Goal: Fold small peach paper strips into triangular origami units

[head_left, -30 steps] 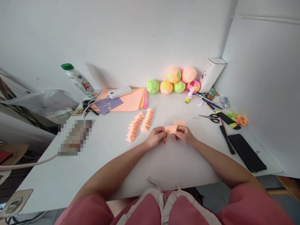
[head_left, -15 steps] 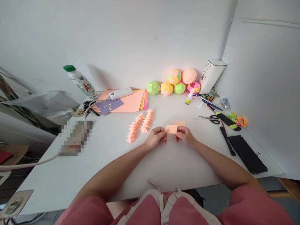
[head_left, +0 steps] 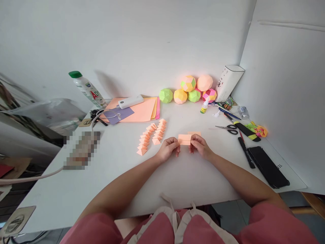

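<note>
Both my hands [head_left: 167,148] pinch one creased paper [head_left: 184,139]; left of it, two folded-paper rows [head_left: 144,137]; nearer me, the tabletop's [head_left: 182,183] edge.

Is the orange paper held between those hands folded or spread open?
Creased: a line runs across the orange paper between the left hand and right hand. Whether any layer is doubled under, I cannot tell.

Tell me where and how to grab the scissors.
Best grip the scissors by their black handle loops, reaching in from the near side. They lie flat, blades pointing left, so this should avoid the edges; a black-and-yellow tool lies close on the loops' right.
</note>
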Demonstrator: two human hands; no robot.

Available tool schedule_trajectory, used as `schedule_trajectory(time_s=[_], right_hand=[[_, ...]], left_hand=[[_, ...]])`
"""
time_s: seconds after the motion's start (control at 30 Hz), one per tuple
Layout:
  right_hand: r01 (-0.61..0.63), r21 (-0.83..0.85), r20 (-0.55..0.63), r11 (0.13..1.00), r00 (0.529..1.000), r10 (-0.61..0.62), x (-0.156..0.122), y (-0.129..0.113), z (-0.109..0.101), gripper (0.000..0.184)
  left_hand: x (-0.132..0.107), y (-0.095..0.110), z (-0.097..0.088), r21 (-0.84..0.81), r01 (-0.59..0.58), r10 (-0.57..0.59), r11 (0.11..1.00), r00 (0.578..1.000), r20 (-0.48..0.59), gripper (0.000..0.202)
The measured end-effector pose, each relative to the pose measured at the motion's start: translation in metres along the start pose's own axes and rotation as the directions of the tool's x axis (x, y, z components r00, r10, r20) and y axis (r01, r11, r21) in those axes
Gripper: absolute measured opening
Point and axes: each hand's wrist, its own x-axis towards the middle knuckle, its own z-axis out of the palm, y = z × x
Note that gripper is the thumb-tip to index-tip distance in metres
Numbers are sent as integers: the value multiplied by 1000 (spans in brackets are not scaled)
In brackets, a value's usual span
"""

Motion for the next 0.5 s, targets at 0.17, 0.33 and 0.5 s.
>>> schedule_trajectory(time_s=[0.17,0.33,0.5], right_hand=[[-43,-120,-26,992,999,40,-1,0,3,24],[-78,-215,-38,974,997,71,-1,0,4,27],[-55,-244,24,968,998,63,-1,-2,4,27]], left_hand=[[-2,-1,0,71,25,-29,997,998,58,18],[-1,-1,1,65,-19,20,998,1000,-18,21],[0,0,3,53,-46,51,998,994,-101,21]])
